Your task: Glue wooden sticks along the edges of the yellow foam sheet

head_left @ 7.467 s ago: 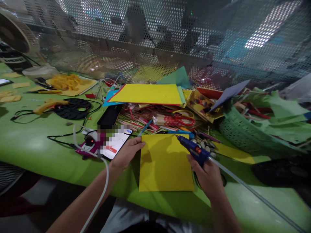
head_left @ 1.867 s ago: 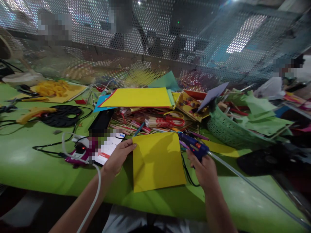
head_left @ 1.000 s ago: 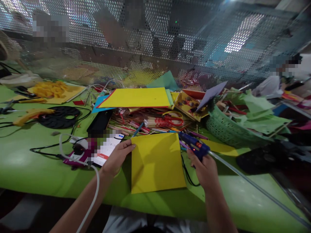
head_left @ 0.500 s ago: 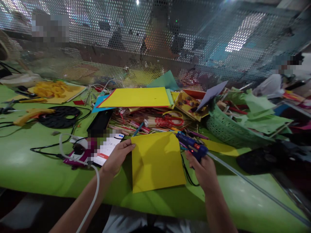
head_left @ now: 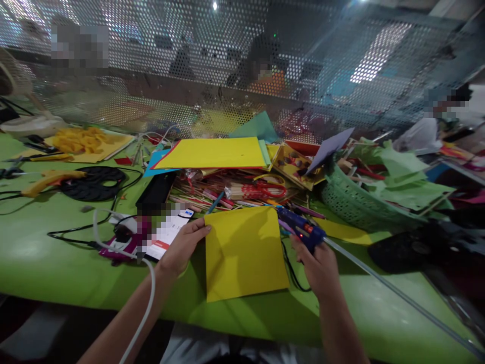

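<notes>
A yellow sheet of paper (head_left: 244, 258) hangs tilted over the green table, its upper left corner pinched by my left hand (head_left: 185, 242). My right hand (head_left: 316, 263) grips a blue glue gun (head_left: 301, 226) with a small red light lit on its side. The nozzle points left, close by the sheet's upper right corner; whether it touches cannot be told. A long clear glue stick (head_left: 382, 280) runs out of the gun's back toward the lower right.
Behind the sheet lies a pile of sticks and pens with a stack of coloured paper (head_left: 212, 152) on top. A green basket (head_left: 364, 199) of scraps stands right. On the left are a phone (head_left: 170, 233), a purple power strip (head_left: 125, 242) and a yellow glue gun (head_left: 53, 179).
The glue gun has shifted very slightly right, away from the sheet's upper right corner. My left hand keeps its hold on the sheet. Behind the perforated screen, a person has moved.
</notes>
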`<state>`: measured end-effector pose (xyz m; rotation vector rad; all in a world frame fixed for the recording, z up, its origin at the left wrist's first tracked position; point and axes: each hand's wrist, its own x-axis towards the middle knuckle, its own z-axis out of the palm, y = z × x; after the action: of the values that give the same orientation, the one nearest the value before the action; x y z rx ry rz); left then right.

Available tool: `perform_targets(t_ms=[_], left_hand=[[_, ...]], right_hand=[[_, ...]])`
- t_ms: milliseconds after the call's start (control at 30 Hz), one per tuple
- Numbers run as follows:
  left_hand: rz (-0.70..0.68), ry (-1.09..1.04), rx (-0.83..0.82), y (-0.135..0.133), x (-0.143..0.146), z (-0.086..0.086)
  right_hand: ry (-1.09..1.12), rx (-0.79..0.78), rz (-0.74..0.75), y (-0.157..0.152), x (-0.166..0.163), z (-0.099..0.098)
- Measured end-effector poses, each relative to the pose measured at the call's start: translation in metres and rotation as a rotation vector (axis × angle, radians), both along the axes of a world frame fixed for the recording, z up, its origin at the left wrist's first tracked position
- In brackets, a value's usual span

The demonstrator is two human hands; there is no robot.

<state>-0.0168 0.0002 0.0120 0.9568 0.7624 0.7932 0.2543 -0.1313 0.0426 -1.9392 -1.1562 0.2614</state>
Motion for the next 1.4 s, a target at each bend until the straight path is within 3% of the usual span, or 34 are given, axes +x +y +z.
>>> perform_targets(t_ms=[867,1100,1267,1400], left_hand=[[0.014,-0.012,-0.024,-0.002,0.002,0.003],[0.03,0.022,-0.035,0.0,0.0,0.002],[0.026,0.072,-0.067,-0.001,-0.005,0.0],[-0.042,0.148,-0.102,-0.011,-0.012,0.003]], right_hand=[[-0.013,0.014,-0.005,-0.002,0.005,-0.008],[0.128,0.083,-0.068,-0.001,0.013,-0.01],[0.347,0.243,-0.13,-0.024,0.037,-0.01],[0.37,0.193,-0.279,-0.062,0.062,-0.009]])
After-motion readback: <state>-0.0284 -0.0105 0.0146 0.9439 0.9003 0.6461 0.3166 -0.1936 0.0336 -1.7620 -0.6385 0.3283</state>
